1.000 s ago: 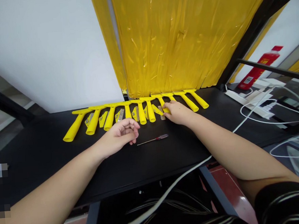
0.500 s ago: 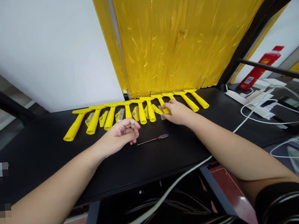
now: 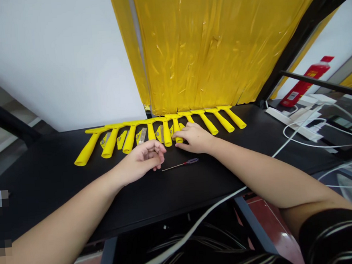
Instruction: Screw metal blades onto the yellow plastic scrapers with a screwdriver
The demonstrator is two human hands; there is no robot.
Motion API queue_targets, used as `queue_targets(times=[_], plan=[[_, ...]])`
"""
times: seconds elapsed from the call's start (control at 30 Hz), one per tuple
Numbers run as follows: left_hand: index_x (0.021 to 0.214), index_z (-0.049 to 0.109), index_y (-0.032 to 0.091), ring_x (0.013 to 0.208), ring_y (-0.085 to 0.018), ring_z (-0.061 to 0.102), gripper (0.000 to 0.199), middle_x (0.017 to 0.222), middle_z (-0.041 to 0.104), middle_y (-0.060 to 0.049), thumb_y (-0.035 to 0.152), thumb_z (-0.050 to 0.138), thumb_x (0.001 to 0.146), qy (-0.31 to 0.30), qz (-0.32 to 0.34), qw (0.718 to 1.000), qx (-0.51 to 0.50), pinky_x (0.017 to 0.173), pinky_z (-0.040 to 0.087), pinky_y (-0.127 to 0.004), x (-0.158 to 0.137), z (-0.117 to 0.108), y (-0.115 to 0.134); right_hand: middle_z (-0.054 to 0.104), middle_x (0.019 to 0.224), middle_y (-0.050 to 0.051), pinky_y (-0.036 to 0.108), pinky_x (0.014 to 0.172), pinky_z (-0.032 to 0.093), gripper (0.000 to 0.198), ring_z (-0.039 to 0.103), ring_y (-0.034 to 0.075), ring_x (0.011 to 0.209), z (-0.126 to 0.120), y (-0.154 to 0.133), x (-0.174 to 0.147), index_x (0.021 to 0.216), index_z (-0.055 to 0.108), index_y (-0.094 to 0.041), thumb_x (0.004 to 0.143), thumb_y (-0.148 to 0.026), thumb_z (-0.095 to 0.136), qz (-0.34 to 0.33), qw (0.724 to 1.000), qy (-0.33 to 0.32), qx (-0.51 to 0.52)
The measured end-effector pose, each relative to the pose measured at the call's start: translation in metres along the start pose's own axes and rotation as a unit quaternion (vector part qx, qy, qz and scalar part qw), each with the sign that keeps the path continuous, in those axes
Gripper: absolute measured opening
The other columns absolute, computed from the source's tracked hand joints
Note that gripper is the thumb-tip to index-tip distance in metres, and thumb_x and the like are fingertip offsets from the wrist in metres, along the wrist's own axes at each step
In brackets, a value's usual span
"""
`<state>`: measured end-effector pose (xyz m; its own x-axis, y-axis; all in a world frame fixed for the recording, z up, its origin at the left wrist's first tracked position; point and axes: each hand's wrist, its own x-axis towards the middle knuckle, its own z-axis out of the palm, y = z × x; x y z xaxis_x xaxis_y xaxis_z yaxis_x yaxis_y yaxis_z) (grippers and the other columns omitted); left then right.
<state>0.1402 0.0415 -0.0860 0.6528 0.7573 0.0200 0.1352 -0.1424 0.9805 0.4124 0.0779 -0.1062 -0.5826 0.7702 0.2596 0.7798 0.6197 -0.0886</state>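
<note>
A row of yellow plastic T-shaped handles (image 3: 128, 139) lies along the back of the black table (image 3: 138, 203), their hollow round ends toward me. Between several of them lie small yellow pieces with metal parts (image 3: 121, 140). My right hand (image 3: 196, 138) is at one handle (image 3: 176, 126) right of the middle, fingers across its near end and thumb just below. It hides part of the neighbouring handle. My left hand (image 3: 147, 156) hovers before the row, fingers loosely curled and thumb apart, holding nothing. A thin screwdriver (image 3: 187, 162) lies between my hands.
Behind the row stand a white panel (image 3: 69, 67) and a panel wrapped in yellow film (image 3: 188, 46). To the right are a power strip (image 3: 296, 121), white cables and a red bottle (image 3: 308, 81). One white cable (image 3: 197, 223) crosses the table's front edge.
My right hand has moved left along the row, from one handle to another, uncovering the one it was over. My left hand and the screwdriver stay nearly still.
</note>
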Motion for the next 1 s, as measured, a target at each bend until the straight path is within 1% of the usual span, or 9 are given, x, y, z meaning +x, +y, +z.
queue_targets(times=[0.2, 0.37, 0.47, 0.57, 0.67, 0.77, 0.83, 0.9, 1.0], plan=[[0.106, 0.062, 0.017, 0.07, -0.011, 0.065, 0.019, 0.081, 0.067, 0.002, 0.026, 0.072, 0.093, -0.006, 0.002, 1.0, 0.004, 0.065, 0.055, -0.025, 0.0, 0.0, 0.0, 0.074, 0.096, 0.007, 0.039, 0.096, 0.041, 0.024, 0.061, 0.023, 0.087, 0.0, 0.005, 0.002, 0.118, 0.076, -0.021, 0.099, -0.036, 0.072, 0.012, 0.997, 0.065, 0.043], [0.106, 0.064, 0.018, 0.069, -0.011, 0.065, 0.018, 0.081, 0.067, 0.001, 0.026, 0.073, 0.093, -0.005, 0.003, 1.0, 0.003, 0.065, 0.055, -0.025, 0.001, -0.001, 0.001, 0.077, 0.111, 0.009, 0.038, 0.101, 0.043, 0.026, 0.066, 0.024, 0.1, -0.014, 0.003, -0.002, 0.123, 0.075, -0.02, 0.104, -0.035, 0.066, 0.019, 0.983, 0.158, 0.093], [0.106, 0.067, 0.017, 0.069, -0.012, 0.065, 0.018, 0.082, 0.068, 0.0, 0.029, 0.074, 0.093, -0.005, -0.001, 1.0, -0.006, 0.065, 0.056, -0.025, 0.002, 0.0, 0.001, 0.076, 0.118, 0.009, 0.04, 0.104, 0.044, 0.03, 0.065, 0.026, 0.108, -0.023, -0.001, -0.008, 0.127, 0.074, -0.024, 0.106, -0.041, 0.062, 0.013, 0.976, 0.185, 0.113], [0.116, 0.07, 0.018, 0.078, -0.015, 0.07, 0.031, 0.098, 0.07, -0.004, 0.035, 0.078, 0.092, 0.015, -0.022, 0.999, -0.046, 0.069, 0.06, -0.028, 0.002, 0.003, 0.0, 0.075, 0.111, 0.008, 0.042, 0.102, 0.045, 0.035, 0.064, 0.026, 0.106, -0.027, -0.01, -0.014, 0.13, 0.076, -0.029, 0.106, -0.05, 0.062, -0.037, 0.978, 0.173, 0.114], [0.12, 0.069, 0.019, 0.093, -0.02, 0.075, 0.04, 0.112, 0.072, -0.008, 0.043, 0.081, 0.091, 0.05, -0.045, 0.99, -0.127, 0.08, 0.064, -0.033, 0.002, 0.006, 0.0, 0.072, 0.101, 0.006, 0.04, 0.097, 0.046, 0.036, 0.061, 0.024, 0.099, -0.028, -0.021, -0.018, 0.127, 0.079, -0.032, 0.105, -0.055, 0.061, -0.132, 0.975, 0.14, 0.115], [0.117, 0.069, 0.019, 0.098, -0.023, 0.075, 0.036, 0.109, 0.076, -0.01, 0.047, 0.075, 0.096, 0.081, -0.052, 0.975, -0.199, 0.085, 0.064, -0.036, 0.003, 0.007, 0.0, 0.07, 0.098, 0.005, 0.036, 0.094, 0.046, 0.037, 0.06, 0.021, 0.095, -0.029, -0.033, -0.02, 0.127, 0.079, -0.029, 0.106, -0.053, 0.061, -0.223, 0.961, 0.099, 0.133], [0.113, 0.069, 0.02, 0.097, -0.023, 0.074, 0.03, 0.109, 0.076, -0.009, 0.046, 0.071, 0.098, 0.097, -0.055, 0.971, -0.213, 0.086, 0.064, -0.037, 0.005, 0.006, 0.001, 0.073, 0.105, 0.005, 0.035, 0.096, 0.046, 0.038, 0.061, 0.021, 0.098, -0.031, -0.036, -0.021, 0.132, 0.075, -0.027, 0.107, -0.051, 0.06, -0.252, 0.954, 0.071, 0.149], [0.105, 0.068, 0.02, 0.095, -0.021, 0.073, 0.025, 0.106, 0.076, -0.008, 0.044, 0.07, 0.098, 0.121, -0.06, 0.968, -0.21, 0.084, 0.064, -0.034, 0.006, 0.004, 0.001, 0.074, 0.116, 0.006, 0.037, 0.101, 0.045, 0.039, 0.061, 0.022, 0.106, -0.034, -0.033, -0.021, 0.136, 0.072, -0.026, 0.108, -0.049, 0.058, -0.231, 0.96, 0.058, 0.146], [0.098, 0.066, 0.02, 0.084, -0.017, 0.069, 0.024, 0.096, 0.073, -0.006, 0.044, 0.069, 0.098, 0.164, -0.075, 0.964, -0.198, 0.072, 0.06, -0.027, 0.007, 0.0, 0.001, 0.073, 0.126, 0.01, 0.045, 0.11, 0.04, 0.034, 0.057, 0.029, 0.12, -0.034, -0.017, -0.019, 0.131, 0.073, -0.022, 0.108, -0.04, 0.054, -0.097, 0.99, 0.075, 0.071]])
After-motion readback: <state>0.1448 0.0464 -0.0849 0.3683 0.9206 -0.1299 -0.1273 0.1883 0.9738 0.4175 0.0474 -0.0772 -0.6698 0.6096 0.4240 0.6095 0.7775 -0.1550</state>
